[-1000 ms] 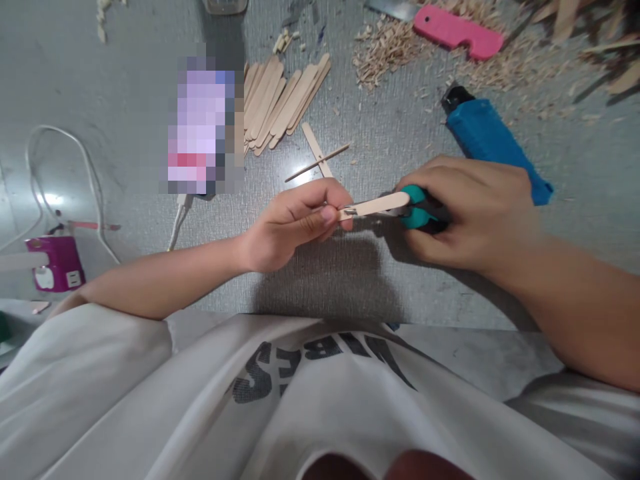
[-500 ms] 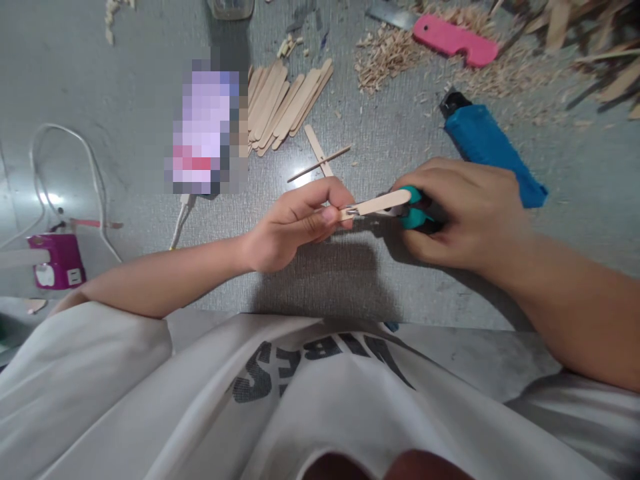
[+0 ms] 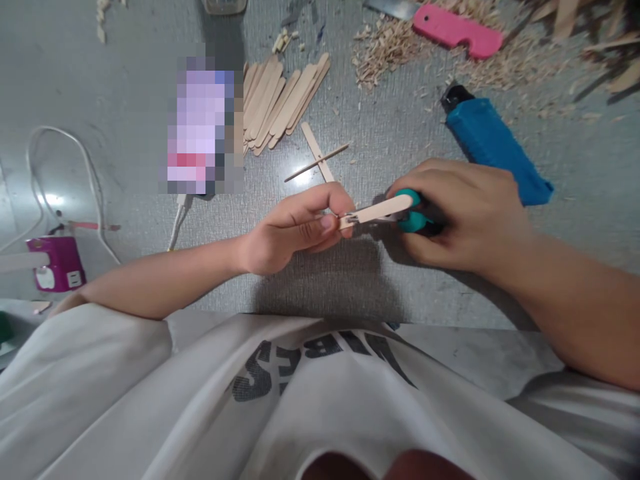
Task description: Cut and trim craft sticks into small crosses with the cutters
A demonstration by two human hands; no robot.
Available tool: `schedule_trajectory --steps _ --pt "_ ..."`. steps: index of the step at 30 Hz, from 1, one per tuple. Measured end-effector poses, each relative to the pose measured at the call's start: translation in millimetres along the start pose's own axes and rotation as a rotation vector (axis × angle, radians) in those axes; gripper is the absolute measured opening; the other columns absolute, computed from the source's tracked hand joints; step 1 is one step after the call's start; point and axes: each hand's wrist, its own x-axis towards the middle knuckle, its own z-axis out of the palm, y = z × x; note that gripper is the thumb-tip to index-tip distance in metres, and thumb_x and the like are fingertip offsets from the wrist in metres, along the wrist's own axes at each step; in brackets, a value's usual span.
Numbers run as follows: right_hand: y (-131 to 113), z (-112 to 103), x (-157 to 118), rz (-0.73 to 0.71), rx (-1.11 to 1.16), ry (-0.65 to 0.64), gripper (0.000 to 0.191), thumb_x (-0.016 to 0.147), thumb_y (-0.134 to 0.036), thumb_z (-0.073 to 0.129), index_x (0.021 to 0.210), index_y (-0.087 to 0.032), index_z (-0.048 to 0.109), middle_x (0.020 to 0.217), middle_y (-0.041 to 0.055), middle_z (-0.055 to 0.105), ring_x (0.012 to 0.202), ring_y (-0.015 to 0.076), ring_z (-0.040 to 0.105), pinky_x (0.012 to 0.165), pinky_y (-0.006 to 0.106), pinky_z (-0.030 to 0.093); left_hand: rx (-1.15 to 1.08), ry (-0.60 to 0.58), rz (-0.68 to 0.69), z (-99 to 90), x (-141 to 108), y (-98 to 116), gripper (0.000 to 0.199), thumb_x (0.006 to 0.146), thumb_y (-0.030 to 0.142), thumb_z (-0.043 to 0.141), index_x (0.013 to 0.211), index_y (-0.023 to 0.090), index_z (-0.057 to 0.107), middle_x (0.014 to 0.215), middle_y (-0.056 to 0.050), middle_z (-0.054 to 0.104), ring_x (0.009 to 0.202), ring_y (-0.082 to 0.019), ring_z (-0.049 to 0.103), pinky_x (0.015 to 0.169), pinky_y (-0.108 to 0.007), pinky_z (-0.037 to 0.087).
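Note:
My left hand (image 3: 300, 223) is closed, pinching one end of a wooden craft stick (image 3: 384, 208) between thumb and fingers. The stick points right and slightly up. My right hand (image 3: 457, 210) is wrapped round the teal-and-black handles of small pliers (image 3: 414, 221). The metal jaws of the pliers meet the stick close to my left fingertips; the stick covers much of the tool. Just beyond my left hand, a loose craft stick (image 3: 313, 141) lies on the table, crossed by a thin dark stick (image 3: 316, 163).
A bundle of craft sticks (image 3: 273, 100) lies beside a blurred phone (image 3: 197, 127) on a charging cable. Wood shavings (image 3: 380, 50) surround a pink-handled knife (image 3: 457, 31). A blue-wrapped cutter (image 3: 497, 147) rests beyond my right hand. A purple adapter (image 3: 57, 263) sits at left.
The view has shifted slightly. Both hands keep their grips, with the craft stick and pliers in nearly the same position.

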Motion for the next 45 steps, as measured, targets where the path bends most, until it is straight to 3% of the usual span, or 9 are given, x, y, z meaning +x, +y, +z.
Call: schedule_trajectory --steps 3,11,16,25,30,34,37,45 --pt "0 0 1 0.012 -0.025 -0.019 0.033 0.089 -0.027 0.065 0.12 -0.034 0.059 0.104 0.0028 0.078 0.088 0.0265 0.077 0.072 0.039 0.059 0.0 0.043 -0.045 0.1 0 0 0.041 0.108 0.06 0.075 0.098 0.024 0.057 0.073 0.006 0.048 0.052 -0.006 0.038 0.053 -0.028 0.026" --pt "-7 0 6 0.057 -0.017 0.02 0.031 0.087 -0.026 0.063 0.117 -0.033 0.06 0.105 0.0048 0.08 0.091 0.0314 0.079 0.073 0.044 0.059 -0.01 0.07 -0.051 -1.1 1 -3 0.045 0.105 0.063 0.078 0.096 0.025 0.057 0.066 0.008 0.044 0.05 -0.007 0.033 0.053 -0.03 0.024" --pt "-10 -4 6 0.076 0.007 -0.036 0.028 0.087 -0.022 0.062 0.113 -0.033 0.061 0.099 0.0039 0.077 0.087 0.0302 0.077 0.071 0.043 0.057 -0.007 0.075 -0.052 -1.8 0 -3 0.043 0.106 0.061 0.077 0.097 0.025 0.057 0.067 0.008 0.043 0.049 -0.006 0.03 0.053 -0.029 0.022" --pt "-11 -3 8 0.045 0.071 0.019 0.031 0.076 -0.018 0.063 0.103 -0.032 0.057 0.076 -0.0029 0.061 0.064 0.0222 0.066 0.055 0.036 0.045 0.014 0.115 -0.051 0.4 0 -1 0.044 0.104 0.061 0.08 0.094 0.024 0.058 0.07 0.006 0.047 0.051 -0.007 0.035 0.053 -0.029 0.025" --pt "-9 -3 9 0.087 0.039 -0.001 0.028 0.08 -0.021 0.064 0.106 -0.032 0.059 0.084 0.0006 0.07 0.074 0.0257 0.072 0.062 0.039 0.054 0.014 0.152 0.034 -0.8 1 -5 0.04 0.104 0.055 0.082 0.093 0.023 0.062 0.069 0.006 0.048 0.051 -0.006 0.035 0.053 -0.028 0.027" --pt "-6 -3 9 0.106 0.024 -0.008 0.031 0.086 -0.022 0.064 0.114 -0.034 0.062 0.1 0.0031 0.078 0.09 0.0304 0.078 0.076 0.044 0.06 0.085 0.262 0.064 -3.5 -1 -7 0.044 0.102 0.06 0.083 0.089 0.022 0.065 0.066 0.006 0.047 0.051 -0.006 0.031 0.052 -0.028 0.022" --pt "-5 -3 9 0.054 0.016 0.049 0.03 0.088 -0.023 0.064 0.116 -0.034 0.062 0.101 0.0038 0.077 0.089 0.0309 0.077 0.075 0.044 0.06 0.121 0.315 0.071 -4.0 -2 -7 0.045 0.101 0.061 0.084 0.087 0.021 0.069 0.067 0.004 0.052 0.051 -0.006 0.032 0.052 -0.028 0.021" --pt "-6 -7 10 0.07 0.0 -0.015 0.028 0.091 -0.02 0.062 0.116 -0.032 0.061 0.101 0.0054 0.077 0.089 0.0311 0.076 0.075 0.044 0.06 0.118 0.314 0.039 -4.8 -2 -8 0.046 0.098 0.063 0.085 0.086 0.02 0.072 0.068 0.002 0.055 0.051 -0.006 0.032 0.05 -0.028 0.022"
